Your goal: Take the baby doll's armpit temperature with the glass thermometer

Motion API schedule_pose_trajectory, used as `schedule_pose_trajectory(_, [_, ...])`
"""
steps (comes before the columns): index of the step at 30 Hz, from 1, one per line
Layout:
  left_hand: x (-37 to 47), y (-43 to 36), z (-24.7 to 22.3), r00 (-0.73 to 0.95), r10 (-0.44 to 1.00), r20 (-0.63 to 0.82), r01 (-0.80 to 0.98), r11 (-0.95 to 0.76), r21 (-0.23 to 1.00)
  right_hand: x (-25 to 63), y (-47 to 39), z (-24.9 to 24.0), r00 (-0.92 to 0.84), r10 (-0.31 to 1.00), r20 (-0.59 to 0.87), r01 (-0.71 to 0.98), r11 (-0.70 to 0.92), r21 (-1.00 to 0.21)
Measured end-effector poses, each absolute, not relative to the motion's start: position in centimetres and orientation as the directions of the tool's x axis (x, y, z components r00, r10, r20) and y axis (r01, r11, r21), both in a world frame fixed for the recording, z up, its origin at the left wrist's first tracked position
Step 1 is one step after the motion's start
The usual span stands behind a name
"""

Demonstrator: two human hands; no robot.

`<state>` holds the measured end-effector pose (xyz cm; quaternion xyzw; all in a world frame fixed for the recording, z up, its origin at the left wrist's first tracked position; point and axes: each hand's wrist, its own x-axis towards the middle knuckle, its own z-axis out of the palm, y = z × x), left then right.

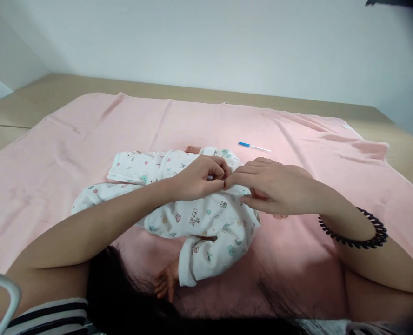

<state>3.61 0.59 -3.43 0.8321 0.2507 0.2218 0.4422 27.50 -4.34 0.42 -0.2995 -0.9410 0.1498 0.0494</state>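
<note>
1. Nearest: dark hair (123,293) & striped sleeve (60,316), both on the wearer's side of the doll (206,216).
2. Doll's near arm, in a printed cuff (189,267), bends back w/ its palm on the wearer's side of the trunk, approx. level w/ the waist.
3. Doll = landmark; lies directly under the 2 hands. Long axis runs crosswise: legs to the L, head end to the R, mostly hidden, so face/pose n/a.
4. L hand (203,177): over doll's upper trunk, fingers curled in at the white printed top. R hand (279,186): over doll's head/neck end, fingers reaching back twd chest, thumb apart from them; coiled wristband (365,243) on that arm. R is nearer the head, L nearer the legs.
5. Hands together, fingertips meeting or almost, at upper chest/collar. Can't tell if either grips fabric.
6. Beyond doll's chest, well apart from it: 1 thin blue-ended stick (244,144), poss. a thermometer.
7. Pink blanket (199,121) under & around doll; wood tabletop (67,86) past it, then pale wall (206,46).
</note>
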Motion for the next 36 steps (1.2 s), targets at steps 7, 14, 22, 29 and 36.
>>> schedule_pose_trajectory(7, [3.51,0.91,-3.6,0.79,0.588,0.173,0.172,-0.484,0.858,27.69,-4.08,0.23,-0.825,0.565,-0.017,0.531,0.766,-0.362])
schedule_pose_trajectory(14, [3.56,0.91,-4.15,0.783,0.581,0.223,0.115,-0.487,0.866,27.61,-4.01,0.31,-0.821,0.57,-0.029,0.53,0.742,-0.411])
schedule_pose_trajectory(22, [3.52,1.02,-4.0,0.837,0.49,0.244,0.107,-0.583,0.805,27.53,-4.07,0.3,-0.818,0.575,-0.023,0.529,0.736,-0.423])
schedule_pose_trajectory(29, [3.51,0.76,-3.77,0.907,0.352,0.23,0.127,-0.75,0.649,27.42,-4.04,0.27,-0.829,0.559,-0.028,0.516,0.744,-0.425])
schedule_pose_trajectory(36, [3.07,1.15,-3.26,0.943,0.289,0.166,0.128,-0.775,0.619,27.46,-4.12,0.22,-0.826,0.564,-0.028,0.522,0.744,-0.416])
